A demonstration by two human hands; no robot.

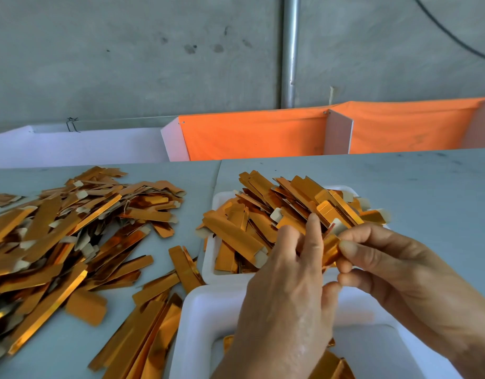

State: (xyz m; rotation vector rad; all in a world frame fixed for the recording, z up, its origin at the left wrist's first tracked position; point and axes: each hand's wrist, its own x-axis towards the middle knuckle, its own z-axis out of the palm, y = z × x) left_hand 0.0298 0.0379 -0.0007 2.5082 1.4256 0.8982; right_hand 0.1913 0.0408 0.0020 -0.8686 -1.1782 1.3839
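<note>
wall: grey concrete (126, 50) | metal pipe (290, 50) | orange cloth (252, 135) | table: grey (400, 181)

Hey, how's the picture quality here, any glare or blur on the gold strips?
Head view: soft, even light, faint shadows; bright glare streaks on the loose pile at left, slightly smeared toward the frame's lower left corner; the folded strip pinched between left hand and right hand is reasonably sharp.

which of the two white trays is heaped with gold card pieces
The far tray is heaped past its rim with gold pieces. The near tray, closest to the camera, shows mostly bare white floor and only a few.
</note>
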